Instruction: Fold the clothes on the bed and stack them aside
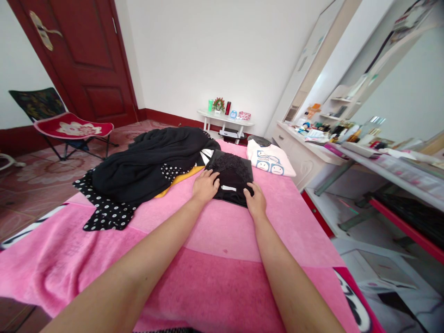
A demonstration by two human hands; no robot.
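A black garment [231,178] lies folded into a neat rectangle on a pink blanket [215,226]. It has lace at its far part and a small white label near its front edge. My left hand [207,184] rests on the garment's left edge, fingers stretched over the cloth. At the right edge, my right hand [255,199] touches the fabric with thumb and fingers apart. The undersides of both hands are hidden.
Left of the hands is a heap of black clothes [145,162] with polka-dot cloth and a yellow piece [180,180] beneath. A folded pale pink shirt [272,157] lies at the back right. A cluttered dresser [308,143] and a folding chair [72,125] flank the bed.
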